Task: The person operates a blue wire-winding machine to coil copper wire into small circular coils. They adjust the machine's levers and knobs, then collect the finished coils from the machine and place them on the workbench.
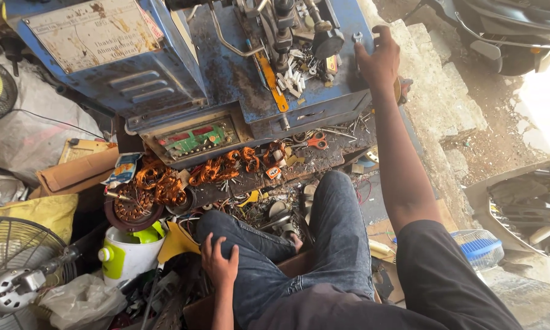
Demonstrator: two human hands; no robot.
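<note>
- Cluttered workshop corner: stone steps to the right, sacks and scrap crowding the left, seen from above a seated person in jeans.
- Blue machine, rusty and paint-worn, fills the top centre; its long body runs left to right, with a worn label plate on the left cover and levers and shafts on the right deck.
- Deck of the machine holds loose bolts, white bits and a yellow strip lying slantwise.
- Bench below the machine carries copper coils, orange-handled scissors, wire scraps.
- Fan guard at bottom left, a motor at its hub.
- White and green kettle sits upright beside the fan guard; contents hidden.
- Blue mesh basket at right of the leg, contents unclear.
- Right hand is stretched out to the machine's right edge, fingers curled over something there; what it grips I cannot tell.
- Left hand lies flat and open on the left thigh, holding nothing.
</note>
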